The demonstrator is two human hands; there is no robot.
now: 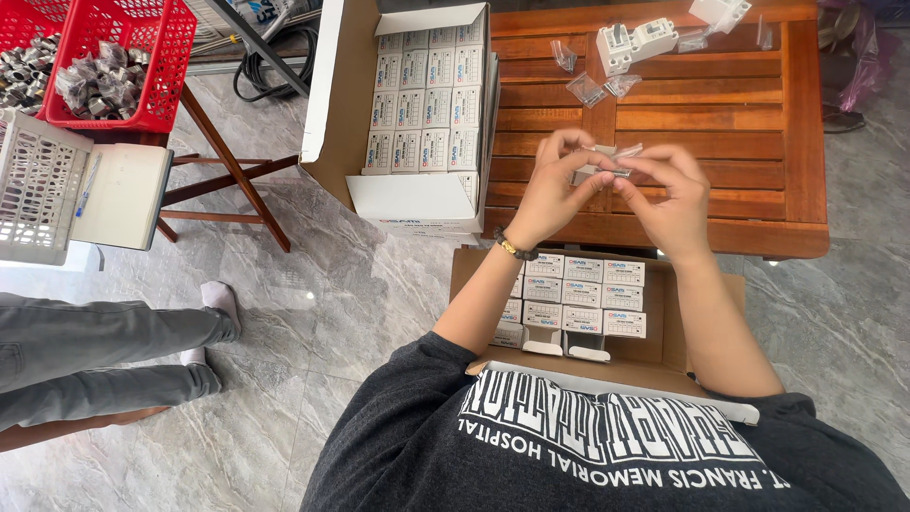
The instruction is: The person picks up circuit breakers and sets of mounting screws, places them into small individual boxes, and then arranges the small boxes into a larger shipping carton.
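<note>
**White part pinched between both hands above slatted table**

White and small, the part is held between both hands above the near half of the wooden slatted table. Its long axis runs roughly left to right, one end toward each hand, tilted slightly up toward the right. A clear plastic edge shows at its right end; finer detail cannot be made out.

Left hand: fingers curled, thumb and fingertips closed on the left end of the part. A beaded bracelet sits on this wrist.

Right hand: fingers bent, pinching the right end.

Directly below the hands, an open cardboard carton holds rows of small white boxes; some slots on its right side are unfilled. A second, larger carton to the left leans against the table edge, packed with the same boxes.

On the far part of the table lie a white electrical unit and several small clear bags.

Further left: a red basket of bagged metal parts, a white basket, and another person's grey-trousered legs on the tiled floor.
</note>
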